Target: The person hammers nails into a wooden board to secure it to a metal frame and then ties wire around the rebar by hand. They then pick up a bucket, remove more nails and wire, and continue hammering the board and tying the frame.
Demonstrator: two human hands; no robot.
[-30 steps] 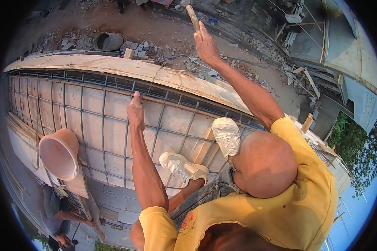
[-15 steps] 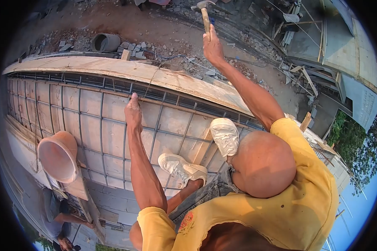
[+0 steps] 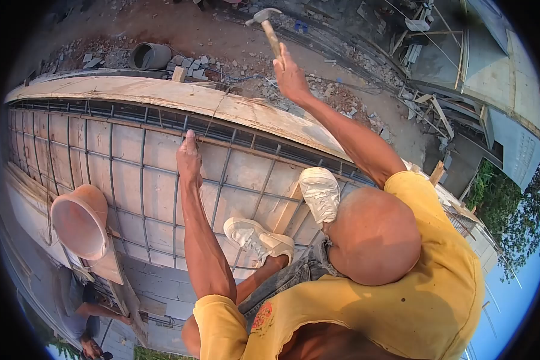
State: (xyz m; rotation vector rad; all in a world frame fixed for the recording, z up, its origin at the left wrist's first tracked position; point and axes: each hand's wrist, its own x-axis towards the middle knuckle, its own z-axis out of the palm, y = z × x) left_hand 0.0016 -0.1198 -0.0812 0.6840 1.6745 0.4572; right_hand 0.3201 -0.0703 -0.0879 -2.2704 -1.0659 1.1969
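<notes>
My right hand [image 3: 292, 78] is raised beyond the plywood edge, wrapped round the wooden handle of a claw hammer [image 3: 271, 39]. The hammer head is up, tilted to the left. My left hand [image 3: 189, 161] is closed, thumb uppermost, over the steel rebar grid [image 3: 143, 162]. It sits against a thin wooden strip [image 3: 246, 149] that runs along the grid's far side. What its fingers hold is hidden. Past the strip, a long plywood board [image 3: 132, 90] stands along a dark gap filled with more bars.
A bucket [image 3: 81, 222] lies tipped at the left. Below it a co-worker's arm [image 3: 105, 312] reaches toward a board. My shoes [image 3: 321, 195] are on the grid, near a wooden batten [image 3: 288, 210]. Rubble and a concrete pipe [image 3: 150, 57] lie on the ground beyond.
My right hand has swung a little left and down, and the hammer now leans further left. My left hand stays at the same spot on the strip.
</notes>
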